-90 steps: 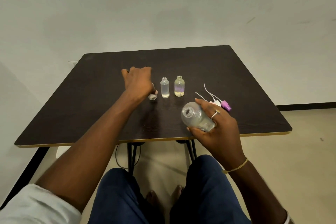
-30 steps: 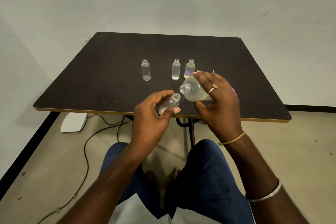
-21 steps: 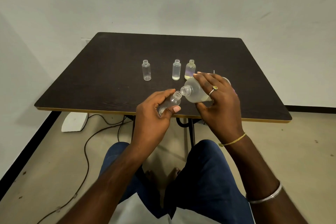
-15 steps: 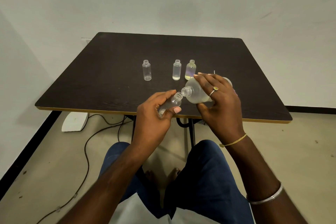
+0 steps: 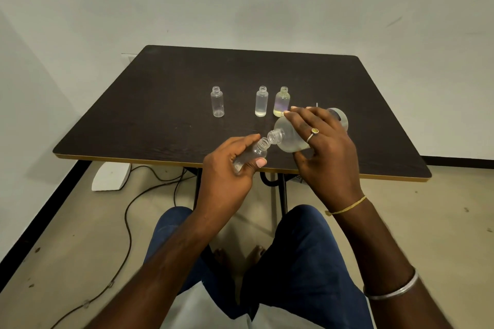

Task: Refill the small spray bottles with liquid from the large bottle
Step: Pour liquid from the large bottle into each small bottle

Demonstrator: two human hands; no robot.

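Two mouths: neck of small clear plastic spray bottle (image 5: 258, 152) and neck of large frosted round-shouldered plastic bottle (image 5: 290, 139) sat rim to rim above near edge of dark brown table (image 5: 160, 120); actual contact not resolvable.
Left hand (image 5: 227, 176): clamped round small bottle's body, thumb across front; neck left clear, pointed up and right.
Right hand (image 5: 326, 152): wrapped over large bottle from above, fingers spread across shoulder, thumb beneath.
Large bottle axis: lay near horizontal, mouth to the left and slightly down, base away to the right.
Liquid: pooled pale along large bottle's lower side; no stream seen.
Judged next: more tilt needed with mouths kept aligned; narrow opening, spill likely if offset.
Waiting: three uncapped small clear bottles (image 5: 261, 101) stood upright in a row farther back, well apart from left hand.
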